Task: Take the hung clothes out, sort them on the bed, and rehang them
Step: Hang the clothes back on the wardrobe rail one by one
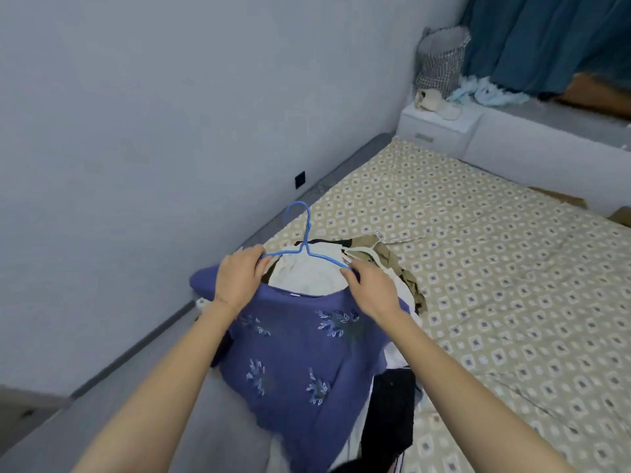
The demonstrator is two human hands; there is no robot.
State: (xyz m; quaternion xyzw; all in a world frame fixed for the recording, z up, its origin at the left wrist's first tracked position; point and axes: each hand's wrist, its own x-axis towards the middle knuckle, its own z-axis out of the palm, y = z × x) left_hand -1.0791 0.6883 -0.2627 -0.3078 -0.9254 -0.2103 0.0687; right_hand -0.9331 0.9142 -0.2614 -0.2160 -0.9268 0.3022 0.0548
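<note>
Pale grey wall (136, 97) fills my upper left. White nightstand (437, 126) stands upper right, teal curtain (546, 39) above it. Patterned bed (478, 268) occupies the right.

Purple flower-embroidered top (293, 356) half on blue wire hanger (305, 249), above clothes pile (379, 268) on bed (478, 268).

A bed (353, 157) in a diamond-patterned sheet (495, 285) carries one heap of clothes (392, 268) at its wall-side edge — white, khaki and black pieces piled together.
</note>
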